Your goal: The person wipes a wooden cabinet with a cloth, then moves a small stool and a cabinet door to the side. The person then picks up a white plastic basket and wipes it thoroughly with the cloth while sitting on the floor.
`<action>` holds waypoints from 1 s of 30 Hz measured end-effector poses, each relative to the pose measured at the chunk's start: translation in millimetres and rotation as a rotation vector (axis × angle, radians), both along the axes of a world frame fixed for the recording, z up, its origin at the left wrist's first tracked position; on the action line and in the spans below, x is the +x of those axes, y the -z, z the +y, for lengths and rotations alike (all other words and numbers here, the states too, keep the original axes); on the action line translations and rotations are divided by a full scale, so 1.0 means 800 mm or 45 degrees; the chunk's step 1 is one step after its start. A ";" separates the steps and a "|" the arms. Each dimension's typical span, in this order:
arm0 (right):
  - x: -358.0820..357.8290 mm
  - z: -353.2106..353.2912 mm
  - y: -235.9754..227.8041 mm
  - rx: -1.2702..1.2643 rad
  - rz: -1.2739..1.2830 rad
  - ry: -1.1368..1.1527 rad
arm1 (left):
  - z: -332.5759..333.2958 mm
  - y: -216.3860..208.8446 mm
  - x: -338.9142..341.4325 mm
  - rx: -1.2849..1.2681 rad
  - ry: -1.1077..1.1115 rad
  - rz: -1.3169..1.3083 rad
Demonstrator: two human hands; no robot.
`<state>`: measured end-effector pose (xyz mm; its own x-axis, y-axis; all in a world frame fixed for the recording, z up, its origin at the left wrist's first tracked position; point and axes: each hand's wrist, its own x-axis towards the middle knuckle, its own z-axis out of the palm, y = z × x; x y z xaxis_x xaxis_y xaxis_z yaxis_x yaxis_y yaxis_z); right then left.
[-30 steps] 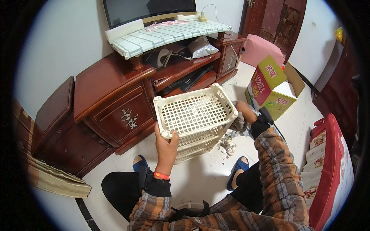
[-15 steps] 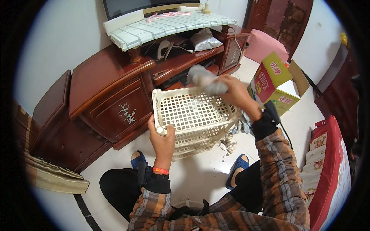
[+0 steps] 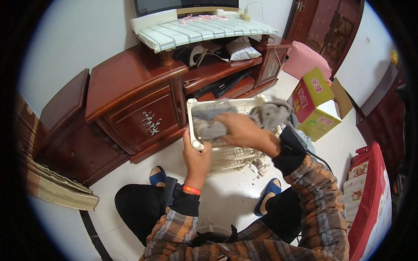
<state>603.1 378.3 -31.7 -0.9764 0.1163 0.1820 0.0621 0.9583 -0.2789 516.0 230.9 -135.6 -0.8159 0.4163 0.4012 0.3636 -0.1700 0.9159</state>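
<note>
A cream plastic lattice rack (image 3: 228,158) with stacked tiers stands on the floor before me. My left hand (image 3: 197,157) is closed round its near left corner, beside a corner knob. My right hand (image 3: 244,130) presses a grey cloth (image 3: 211,130) onto the left part of the rack's top; the cloth is smeared by motion. A second grey bundle of cloth (image 3: 272,114) lies at the rack's right end, behind my right wrist. Whether it joins the cloth under my hand I cannot tell.
Behind the rack runs a dark red wooden cabinet (image 3: 143,117) with a television (image 3: 185,5) on top. An open green and red cardboard box (image 3: 315,104) stands to the right. Pale debris (image 3: 260,166) lies on the floor; a red-edged floral cover (image 3: 361,174) is at far right.
My right hand has brought the cloth from above the rack's far right down to its left part. A grey cloth bundle now shows at the right end. My left hand keeps its grip.
</note>
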 end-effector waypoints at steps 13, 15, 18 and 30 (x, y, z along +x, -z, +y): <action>-0.058 0.008 -0.040 0.134 -0.202 -0.054 | -0.003 0.003 0.004 0.049 0.048 -0.108; -0.062 0.016 -0.042 0.184 -0.214 -0.017 | -0.002 0.006 0.005 0.042 0.010 -0.104; -0.062 0.026 -0.037 0.229 -0.238 0.061 | -0.002 0.008 0.005 0.042 -0.007 -0.064; 0.012 0.068 -0.032 0.421 -0.253 0.479 | 0.002 0.005 0.006 0.079 0.113 -0.123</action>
<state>612.7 432.9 -5.7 -0.8978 0.4324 0.0837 0.4388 0.8944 0.0860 520.7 232.6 -139.9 -0.8132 0.4654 0.3495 0.2550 -0.2551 0.9327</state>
